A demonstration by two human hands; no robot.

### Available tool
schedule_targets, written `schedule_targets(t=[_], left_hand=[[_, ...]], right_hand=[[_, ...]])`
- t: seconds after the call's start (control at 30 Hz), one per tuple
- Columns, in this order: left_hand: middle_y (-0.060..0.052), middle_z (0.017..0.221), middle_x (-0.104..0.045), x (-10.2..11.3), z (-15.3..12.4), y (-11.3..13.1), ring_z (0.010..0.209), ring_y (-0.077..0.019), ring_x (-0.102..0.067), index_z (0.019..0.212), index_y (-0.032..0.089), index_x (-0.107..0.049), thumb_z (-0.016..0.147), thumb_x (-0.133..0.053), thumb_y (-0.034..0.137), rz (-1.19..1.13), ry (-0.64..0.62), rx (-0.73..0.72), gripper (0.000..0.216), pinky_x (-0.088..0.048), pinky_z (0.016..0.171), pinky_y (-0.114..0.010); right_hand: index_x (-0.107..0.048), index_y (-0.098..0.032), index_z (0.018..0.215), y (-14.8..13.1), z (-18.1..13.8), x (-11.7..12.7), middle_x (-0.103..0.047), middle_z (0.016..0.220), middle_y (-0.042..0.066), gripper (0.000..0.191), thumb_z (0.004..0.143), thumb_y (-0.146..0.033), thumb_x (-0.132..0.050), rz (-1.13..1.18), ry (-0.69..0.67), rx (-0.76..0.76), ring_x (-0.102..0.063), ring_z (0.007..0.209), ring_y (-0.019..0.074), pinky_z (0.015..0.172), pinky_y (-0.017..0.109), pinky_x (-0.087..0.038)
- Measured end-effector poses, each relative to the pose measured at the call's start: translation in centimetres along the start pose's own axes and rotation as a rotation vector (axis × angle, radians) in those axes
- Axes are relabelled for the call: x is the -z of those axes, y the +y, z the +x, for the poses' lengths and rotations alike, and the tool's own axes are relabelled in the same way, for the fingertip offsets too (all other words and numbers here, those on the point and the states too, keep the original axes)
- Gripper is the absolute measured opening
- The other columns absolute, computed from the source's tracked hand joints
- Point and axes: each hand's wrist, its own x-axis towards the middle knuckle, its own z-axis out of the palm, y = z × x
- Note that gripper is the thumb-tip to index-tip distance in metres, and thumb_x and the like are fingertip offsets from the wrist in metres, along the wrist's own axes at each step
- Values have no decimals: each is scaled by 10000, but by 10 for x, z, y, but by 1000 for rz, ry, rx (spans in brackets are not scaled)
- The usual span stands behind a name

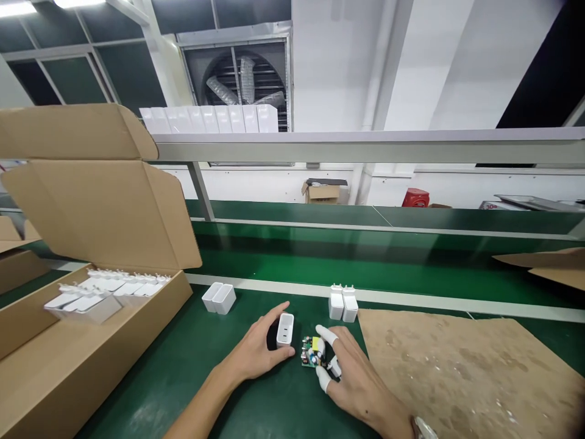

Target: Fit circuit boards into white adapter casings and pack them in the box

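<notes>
My left hand (260, 350) is closed around a small white charger housing (285, 329) with two slots on its face, held just above the green bench. My right hand (351, 375), with white finger cots on the fingertips, pinches a small green circuit board (311, 352) with a yellow part, right beside the housing. The two pieces sit close together, a small gap between them.
An open cardboard box (91, 341) with several white charger parts stands at the left. Two white shells (219, 298) and two plug pieces (343, 303) lie on the green bench (192, 366). A brown cardboard sheet (457, 366) covers the right. A conveyor belt (365, 268) runs behind.
</notes>
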Motion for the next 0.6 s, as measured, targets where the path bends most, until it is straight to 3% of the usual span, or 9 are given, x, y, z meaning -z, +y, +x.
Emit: schedule_targets(t=[0.13, 0.23, 0.33, 0.47, 0.6], left_hand=[[-89, 1502, -583, -2, 1, 1, 1350, -349, -570, 1609, 379, -324, 825, -818, 344, 13, -15, -5, 927, -456, 1152, -547], [-89, 1517, -570, -2, 1, 0, 1359, -353, -565, 1613, 379, -316, 835, -807, 347, 23, -20, -3, 920, -453, 1157, -554], [-90, 1543, -548, -2, 1, 2, 1389, -369, -537, 1610, 377, -323, 835, -807, 341, 19, -21, -1, 915, -440, 1171, -571], [-87, 1496, -583, -4, -1, 8, 1374, -364, -536, 1606, 360, -324, 834, -800, 283, -7, -16, -77, 910, -437, 1177, -562], [-48, 1439, -603, -8, -1, 12, 1328, -298, -551, 1599, 392, -290, 840, -758, 177, -38, -9, -195, 917, -463, 1150, -493]], right_hand=[[-470, -173, 1487, 9, -1, 1, -473, 1533, 170, 620, 876, -173, -579, -46, -85, -39, -396, 1468, 351, 1212, 569, -411], [-497, -167, 1476, 9, 1, 2, -555, 1429, 169, 624, 858, -166, -580, -26, -97, -61, -509, 1365, 347, 1165, 561, -468], [-439, -196, 1516, 6, 1, 1, -584, 1358, 142, 660, 868, -184, -564, 24, -31, -69, -594, 1253, 319, 1083, 516, -546], [-399, -268, 1528, 5, -2, -3, -465, 1534, 115, 598, 944, -251, -527, 128, 81, -119, -638, 1229, 273, 955, 382, -623], [-385, -309, 1543, 4, -5, -8, -455, 1560, 86, 574, 988, -266, -527, 147, 194, -73, -578, 1335, 268, 1048, 373, -581]])
